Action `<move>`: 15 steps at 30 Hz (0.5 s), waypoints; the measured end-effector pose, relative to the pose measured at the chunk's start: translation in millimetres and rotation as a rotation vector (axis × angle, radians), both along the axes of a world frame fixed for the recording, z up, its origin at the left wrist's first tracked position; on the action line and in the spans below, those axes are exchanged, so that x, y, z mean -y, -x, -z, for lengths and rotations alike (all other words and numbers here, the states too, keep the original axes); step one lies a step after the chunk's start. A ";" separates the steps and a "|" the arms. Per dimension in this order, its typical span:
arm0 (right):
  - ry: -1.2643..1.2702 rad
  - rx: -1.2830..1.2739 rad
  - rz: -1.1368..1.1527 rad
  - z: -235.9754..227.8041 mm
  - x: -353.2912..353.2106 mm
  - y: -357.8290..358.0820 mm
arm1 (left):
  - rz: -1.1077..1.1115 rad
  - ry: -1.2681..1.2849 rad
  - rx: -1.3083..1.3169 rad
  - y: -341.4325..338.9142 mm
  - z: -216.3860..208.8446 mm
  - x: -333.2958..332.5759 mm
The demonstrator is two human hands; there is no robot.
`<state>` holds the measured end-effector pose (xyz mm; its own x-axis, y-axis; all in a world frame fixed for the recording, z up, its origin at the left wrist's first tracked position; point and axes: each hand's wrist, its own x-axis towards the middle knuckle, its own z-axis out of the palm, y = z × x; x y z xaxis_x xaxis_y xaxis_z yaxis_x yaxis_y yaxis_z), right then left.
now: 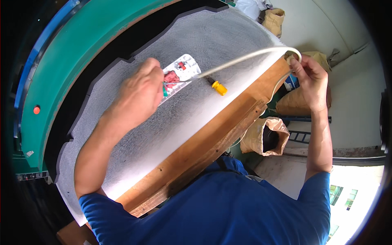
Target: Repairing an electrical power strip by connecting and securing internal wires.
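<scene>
- The left hand curls over one end of the white power strip; its fingertips are hidden, so I cannot tell what it grips.
- The right hand pinches the white cable between thumb and fingers, past the wooden edge.
- The power strip is over the grey tabletop, inner side showing, with red parts inside.
- The cable arches from the strip to the right hand.
- A yellow screwdriver lies just beside the strip.
</scene>
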<state>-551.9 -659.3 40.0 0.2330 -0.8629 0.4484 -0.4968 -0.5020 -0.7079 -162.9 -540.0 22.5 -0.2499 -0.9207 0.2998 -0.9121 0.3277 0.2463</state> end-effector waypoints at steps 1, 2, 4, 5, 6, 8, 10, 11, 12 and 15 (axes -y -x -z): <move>-0.134 0.087 -0.146 -14.3 -9.7 -32.6 | -0.023 0.001 -0.001 -11.4 -3.8 -8.7; -0.412 0.041 -0.340 -26.3 -19.8 -56.8 | -0.072 0.022 -0.007 -22.8 -7.7 -19.2; -0.833 -0.069 -0.689 -34.5 -41.7 -102.8 | -0.163 0.036 -0.008 -43.7 -12.0 -43.7; -1.017 -0.067 -0.813 -34.0 -50.6 -123.1 | -0.185 0.028 -0.014 -52.0 -13.2 -55.3; -1.161 -0.075 -0.872 -38.5 -62.5 -144.1 | -0.201 0.021 -0.021 -59.3 -13.2 -66.7; -1.282 0.192 -1.014 -14.3 -84.5 -173.9 | -0.210 -0.018 -0.047 -67.2 -9.2 -81.3; -1.197 0.310 -1.053 16.9 -108.1 -194.9 | -0.246 -0.055 -0.067 -73.0 -3.6 -97.0; -1.240 0.356 -1.057 30.6 -115.9 -202.2 | -0.236 -0.075 -0.111 -76.3 5.0 -103.6; -1.254 0.332 -1.092 46.1 -120.1 -203.5 | -0.229 -0.097 -0.157 -79.6 15.8 -111.9; -1.430 0.329 -0.996 77.5 -119.9 -180.3 | -0.273 -0.129 -0.295 -76.6 43.1 -125.9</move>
